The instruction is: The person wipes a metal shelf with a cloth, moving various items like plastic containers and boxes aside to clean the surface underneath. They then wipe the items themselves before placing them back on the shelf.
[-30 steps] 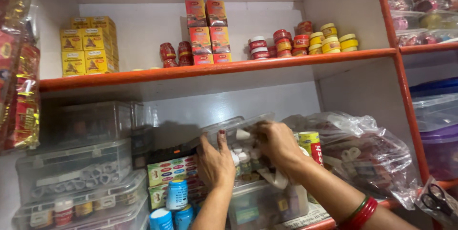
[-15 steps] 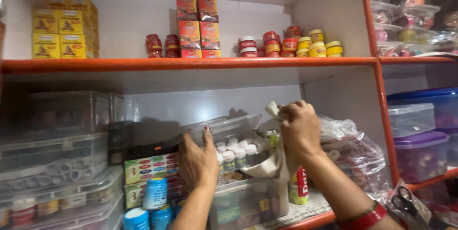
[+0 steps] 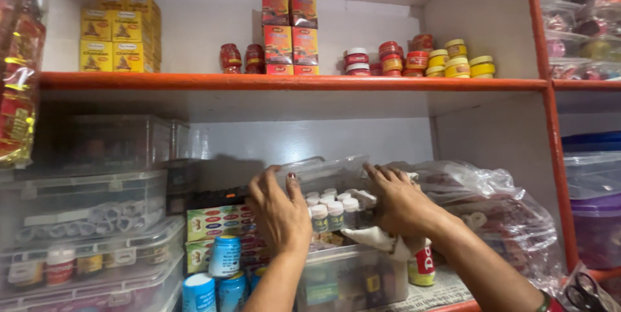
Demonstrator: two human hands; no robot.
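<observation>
My left hand point(image 3: 279, 211) grips the left edge of a clear plastic box point(image 3: 352, 276) on the lower shelf, thumb up against its raised transparent lid point(image 3: 323, 171). Inside the box stand several small white-capped bottles point(image 3: 333, 207). My right hand point(image 3: 400, 203) presses flat on the box's right side, over a cream cloth point(image 3: 378, 239) that hangs over the rim. A yellow and red tin point(image 3: 424, 265) stands just right of the box, partly behind my right wrist.
Stacked clear storage boxes point(image 3: 97, 221) fill the left. Blue-capped bottles point(image 3: 223, 267) and printed cartons point(image 3: 217, 222) sit in front of my left arm. A crumpled plastic bag point(image 3: 498, 211) lies to the right. The orange upper shelf point(image 3: 291, 81) carries yellow boxes, red cartons and small jars.
My right hand has come down from holding the cloth lifted above the box and now lies flat on the box's right edge with the cloth under it. The left hand stays put.
</observation>
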